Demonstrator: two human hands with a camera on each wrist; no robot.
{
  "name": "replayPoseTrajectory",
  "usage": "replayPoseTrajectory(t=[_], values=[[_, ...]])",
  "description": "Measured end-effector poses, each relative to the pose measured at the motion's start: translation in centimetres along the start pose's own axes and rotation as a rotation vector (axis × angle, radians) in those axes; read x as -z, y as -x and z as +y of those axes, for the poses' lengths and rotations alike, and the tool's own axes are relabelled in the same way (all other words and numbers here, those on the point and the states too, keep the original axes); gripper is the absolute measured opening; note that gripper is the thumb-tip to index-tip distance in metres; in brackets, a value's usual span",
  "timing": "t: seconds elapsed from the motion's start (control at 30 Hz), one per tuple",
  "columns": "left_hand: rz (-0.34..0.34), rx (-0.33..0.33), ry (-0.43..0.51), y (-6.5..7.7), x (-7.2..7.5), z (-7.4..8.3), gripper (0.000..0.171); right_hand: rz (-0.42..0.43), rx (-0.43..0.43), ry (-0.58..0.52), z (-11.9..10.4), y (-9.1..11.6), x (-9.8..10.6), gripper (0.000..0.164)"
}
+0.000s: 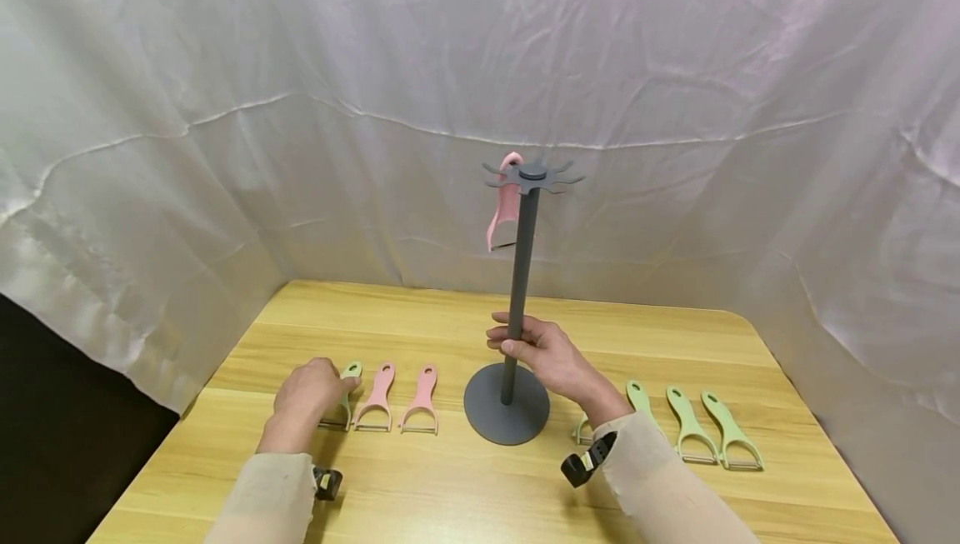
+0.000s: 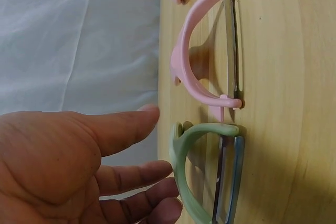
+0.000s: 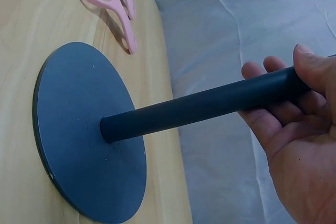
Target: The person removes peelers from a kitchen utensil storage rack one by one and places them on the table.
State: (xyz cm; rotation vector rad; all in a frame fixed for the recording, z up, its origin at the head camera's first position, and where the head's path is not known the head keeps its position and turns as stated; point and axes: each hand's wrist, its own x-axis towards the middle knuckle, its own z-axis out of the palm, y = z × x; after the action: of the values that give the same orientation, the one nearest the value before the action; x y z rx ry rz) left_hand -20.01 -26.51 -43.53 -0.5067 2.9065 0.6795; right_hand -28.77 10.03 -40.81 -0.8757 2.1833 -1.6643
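A dark grey stand (image 1: 524, 261) with a round base (image 3: 79, 145) and a ring of hooks on top stands on the table. My right hand (image 1: 558, 361) holds its pole low down, thumb on one side and fingers on the other. One pink peeler (image 1: 508, 204) hangs from a hook at the left. At the left, my left hand (image 1: 306, 394) is over a green peeler (image 2: 178, 156), partly hiding it in the head view. The left wrist view has the thumb stretched out and the fingertips right at this peeler's side. Two pink peelers (image 1: 382, 383) lie just right of it.
Several green peelers (image 1: 684, 419) lie on the right of the wooden table (image 1: 420, 494), one partly hidden by my right forearm. Pale curtains (image 1: 420, 194) hang behind the table and along its sides.
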Motion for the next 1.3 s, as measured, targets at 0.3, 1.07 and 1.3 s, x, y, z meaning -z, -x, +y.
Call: replayPoseTrajectory(t=[0.3,1.07,1.3], values=[[-0.034,0.021,0.009,-0.02,-0.32,-0.03,0.039,0.043,0.006,0.032,0.05,0.12,-0.20,0.048],[-0.012,0.004,0.033,0.27,-0.09,0.06,0.044,0.030,-0.004,0.057,0.01,-0.09,-0.32,0.046],[-0.002,0.004,0.018,0.17,0.20,0.40,0.047,-0.009,0.012,0.106,-0.33,-0.20,-0.08,0.042]])
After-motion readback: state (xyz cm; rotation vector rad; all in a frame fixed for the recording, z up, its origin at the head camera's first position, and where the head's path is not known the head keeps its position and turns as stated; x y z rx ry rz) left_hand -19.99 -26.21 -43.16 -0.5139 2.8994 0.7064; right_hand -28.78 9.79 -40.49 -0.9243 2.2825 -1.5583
